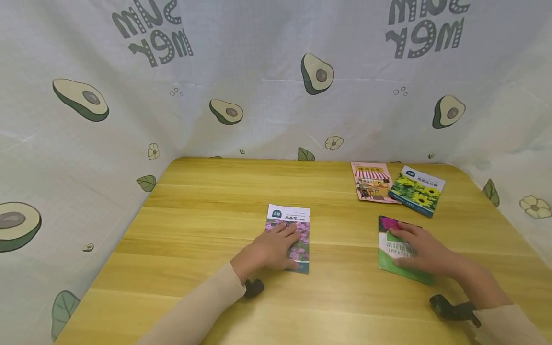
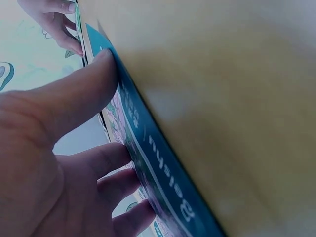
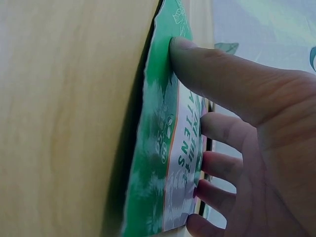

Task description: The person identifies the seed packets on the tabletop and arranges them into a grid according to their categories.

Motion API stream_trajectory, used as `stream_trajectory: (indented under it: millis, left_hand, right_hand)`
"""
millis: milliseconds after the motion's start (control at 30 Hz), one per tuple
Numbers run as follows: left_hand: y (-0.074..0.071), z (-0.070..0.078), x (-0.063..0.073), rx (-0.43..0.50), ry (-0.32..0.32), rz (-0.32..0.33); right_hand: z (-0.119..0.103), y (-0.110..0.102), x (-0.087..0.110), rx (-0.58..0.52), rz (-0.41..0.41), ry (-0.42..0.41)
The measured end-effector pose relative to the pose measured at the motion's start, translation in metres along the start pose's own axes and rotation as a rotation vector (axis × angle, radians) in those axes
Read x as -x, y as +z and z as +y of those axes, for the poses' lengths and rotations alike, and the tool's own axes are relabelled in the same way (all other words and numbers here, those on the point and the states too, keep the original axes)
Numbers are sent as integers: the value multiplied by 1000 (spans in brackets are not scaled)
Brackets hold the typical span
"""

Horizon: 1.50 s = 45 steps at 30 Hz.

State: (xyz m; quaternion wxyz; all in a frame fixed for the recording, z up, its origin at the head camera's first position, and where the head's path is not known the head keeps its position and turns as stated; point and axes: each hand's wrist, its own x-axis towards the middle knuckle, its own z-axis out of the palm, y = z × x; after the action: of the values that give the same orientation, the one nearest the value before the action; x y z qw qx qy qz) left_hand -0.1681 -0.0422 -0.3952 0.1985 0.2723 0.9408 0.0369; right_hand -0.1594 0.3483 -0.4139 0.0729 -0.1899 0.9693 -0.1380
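Observation:
My left hand [image 1: 272, 250] rests on a seed packet [image 1: 304, 245] with pink flowers and a white top, which lies on the table. In the left wrist view the thumb [image 2: 79, 96] touches the packet's blue bottom strip, and the other fingertips touch its flower picture. Over to the right, my right hand [image 1: 429, 251] rests on a green-and-white impatiens seed packet [image 1: 385, 261]. The right wrist view shows that thumb [image 3: 217, 71] on the packet's green lower part and the spread fingers touching its face. Both hands partly cover their packets in the head view.
Behind the right hand lie a pink seed packet [image 1: 372, 182] with a striped awning and a yellow-flower seed packet [image 1: 417, 190], close together. The wooden table [image 1: 194, 230] meets a white avocado-print curtain [image 1: 267, 57] at the back and sides.

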Motion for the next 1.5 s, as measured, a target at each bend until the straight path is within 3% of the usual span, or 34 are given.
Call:
stream_trajectory:
  millis: [767,1000,1500]
  left_hand:
    - [7,-42,50,35,-62,52]
    - [8,-50,56,69,-70,58]
    - [10,-61,67,124,-28,75]
  right_hand:
    - [-7,-1,-4,3,4,-15]
    - [-5,-1,-1,4,1,-1]
    - [-1,0,0,-8,-10,11]
